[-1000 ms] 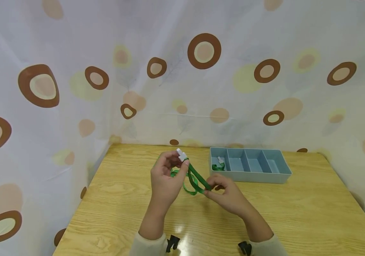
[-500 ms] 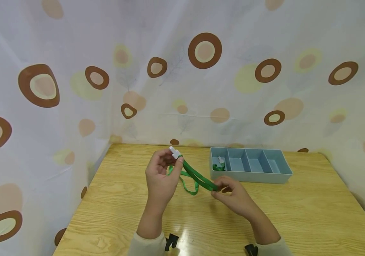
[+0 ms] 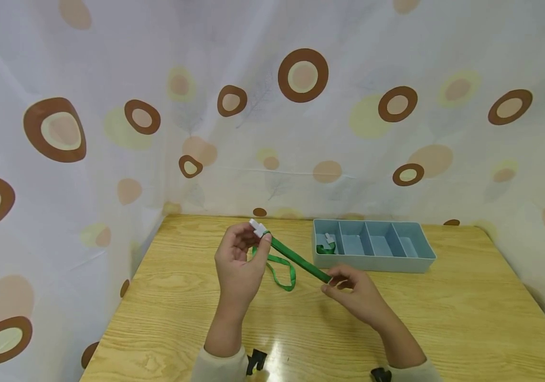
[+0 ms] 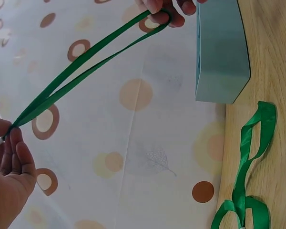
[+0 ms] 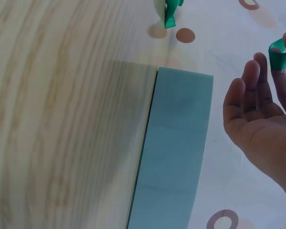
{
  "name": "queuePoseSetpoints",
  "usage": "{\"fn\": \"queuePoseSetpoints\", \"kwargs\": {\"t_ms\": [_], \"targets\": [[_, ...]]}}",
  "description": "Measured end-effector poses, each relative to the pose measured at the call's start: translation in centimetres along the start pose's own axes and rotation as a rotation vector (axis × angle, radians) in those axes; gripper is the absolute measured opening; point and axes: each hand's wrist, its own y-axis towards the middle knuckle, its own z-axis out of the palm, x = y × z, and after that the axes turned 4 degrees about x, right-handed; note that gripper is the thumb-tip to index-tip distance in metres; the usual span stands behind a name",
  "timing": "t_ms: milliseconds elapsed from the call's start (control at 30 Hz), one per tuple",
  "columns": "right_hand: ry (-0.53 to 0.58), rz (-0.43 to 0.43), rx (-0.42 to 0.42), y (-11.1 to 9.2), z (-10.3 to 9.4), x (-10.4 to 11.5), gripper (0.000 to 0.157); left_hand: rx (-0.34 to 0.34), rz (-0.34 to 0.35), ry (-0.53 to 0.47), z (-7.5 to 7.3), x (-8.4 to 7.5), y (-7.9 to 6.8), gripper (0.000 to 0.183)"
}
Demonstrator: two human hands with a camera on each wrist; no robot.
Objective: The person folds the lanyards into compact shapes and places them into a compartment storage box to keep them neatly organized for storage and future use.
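Note:
A green ribbon lanyard (image 3: 298, 258) with a white plastic clip (image 3: 257, 228) is stretched between both hands, above the table. My left hand (image 3: 240, 265) pinches it just below the clip, thumb on the near side. My right hand (image 3: 354, 295) pinches the far end of its loop between thumb and fingers, lower and to the right. In the left wrist view the loop's two strands (image 4: 86, 64) run side by side with a narrow gap. Another green lanyard (image 4: 257, 138) lies loosely looped on the table, partly hidden behind my left hand in the head view.
A blue-grey box (image 3: 372, 262) with several compartments stands at the back right of the wooden table (image 3: 181, 307). Its leftmost compartment holds a coiled green lanyard (image 3: 328, 248) with a white clip. A patterned curtain (image 3: 234, 191) hangs behind the table.
My hands have drawn apart, the left slightly left and the right to the right. The held lanyard has gone from a slack loop to a nearly straight double strand.

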Motion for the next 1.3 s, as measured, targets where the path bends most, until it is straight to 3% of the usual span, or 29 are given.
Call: {"fn": "queuePoseSetpoints", "kwargs": {"t_ms": [300, 433, 633, 800, 1133, 1300], "targets": [[0.027, -0.161, -0.06, -0.8, -0.4, -0.7, 0.01, 0.001, 0.019, 0.015, -0.2, 0.2, -0.1, 0.026], [0.089, -0.212, -0.054, -1.0, -0.7, -0.6, 0.006, -0.01, 0.023, 0.018, -0.3, 0.4, -0.1, 0.026], [0.191, -0.232, -0.063, -1.5, -1.3, -0.4, 0.015, -0.009, 0.03, 0.025, -0.5, 0.5, -0.2, 0.024], [0.244, -0.248, -0.049, -1.8, -1.6, -0.3, 0.014, -0.009, 0.036, 0.023, -0.5, 0.6, -0.3, 0.024], [0.171, -0.297, -0.095, -2.1, -1.9, 0.2, 0.014, 0.039, 0.015, 0.009, -0.4, 0.5, -0.4, 0.025], [0.138, -0.261, -0.133, -2.2, -2.1, 0.7, 0.01, 0.053, 0.014, 0.011, -0.4, 0.4, -0.4, 0.025]]}}
